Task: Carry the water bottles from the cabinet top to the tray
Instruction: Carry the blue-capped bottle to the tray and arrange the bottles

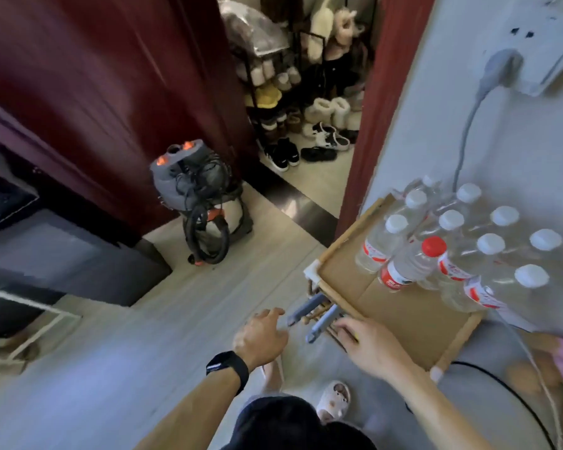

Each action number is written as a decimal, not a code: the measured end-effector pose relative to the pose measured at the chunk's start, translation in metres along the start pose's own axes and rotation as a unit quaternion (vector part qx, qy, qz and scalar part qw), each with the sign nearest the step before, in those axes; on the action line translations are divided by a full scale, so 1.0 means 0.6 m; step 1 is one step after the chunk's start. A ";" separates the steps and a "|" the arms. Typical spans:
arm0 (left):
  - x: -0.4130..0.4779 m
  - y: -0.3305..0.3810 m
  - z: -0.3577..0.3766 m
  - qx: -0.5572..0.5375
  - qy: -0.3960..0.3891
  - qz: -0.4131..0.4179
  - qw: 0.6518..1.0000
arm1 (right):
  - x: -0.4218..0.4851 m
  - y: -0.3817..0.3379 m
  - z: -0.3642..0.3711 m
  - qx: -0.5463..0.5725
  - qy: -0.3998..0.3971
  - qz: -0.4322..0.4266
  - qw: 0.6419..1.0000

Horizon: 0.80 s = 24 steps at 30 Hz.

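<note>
Leftmost stood a low dark cabinet (46,254) in front of a deep red door (95,92). Beside the door's edge sat a grey machine (195,190) with two orange lights on top and a black hose coiled round its base. Through the open doorway a shoe rack (273,76) held pale boots and slippers, with more shoes (319,138) on the floor below it.

Nearer the camera, the left hand (262,334), a black wristband (227,367) on its wrist, hung above the pale floor with fingers loosely spread and nothing in them, just short of two grey bars (309,306) that jutted out under the tray's corner. A pale slipper (333,401) showed below, between the two forearms.

The right hand (369,344) reached to the near left edge of the wooden-rimmed tray (403,316), its fingers stretched along the rim. Blur hid whether they gripped the rim or only touched it, so I could not tell.

The water bottles (452,235) were all on the tray, clustered in its far right part against the white wall, leaving the brown lining bare on the near side. They were clear, with red-and-white labels and white caps, except the red-capped bottle (410,264) at the front of the group.

Above them a grey plug (501,64) sat in a wall socket, and its cable (465,134) ran down behind the bottles.
</note>
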<state>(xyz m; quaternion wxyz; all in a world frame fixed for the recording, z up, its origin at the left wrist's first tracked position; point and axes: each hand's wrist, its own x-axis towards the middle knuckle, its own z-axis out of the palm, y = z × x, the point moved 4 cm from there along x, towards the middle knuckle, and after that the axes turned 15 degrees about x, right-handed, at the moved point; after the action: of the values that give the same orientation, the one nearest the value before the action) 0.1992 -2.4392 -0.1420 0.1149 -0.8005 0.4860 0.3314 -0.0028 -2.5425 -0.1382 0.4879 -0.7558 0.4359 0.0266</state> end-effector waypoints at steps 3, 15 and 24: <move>-0.070 -0.093 0.014 0.034 0.063 -0.065 0.995 | 0.031 -0.102 0.046 -0.094 -0.050 -0.131 0.986; -0.588 -0.555 0.098 -0.084 0.251 -0.462 0.846 | -0.086 -0.668 0.453 -0.249 -0.218 -0.514 0.792; -1.080 -0.823 0.233 -0.076 0.264 -0.641 0.717 | -0.394 -0.985 0.857 -0.211 -0.311 -0.626 0.683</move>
<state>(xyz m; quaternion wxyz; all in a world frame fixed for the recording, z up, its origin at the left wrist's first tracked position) 0.3630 -1.6660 0.1002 0.1053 -0.9816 -0.1592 -0.0099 0.4536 -1.9167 0.1253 0.3259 -0.8838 -0.3332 0.0398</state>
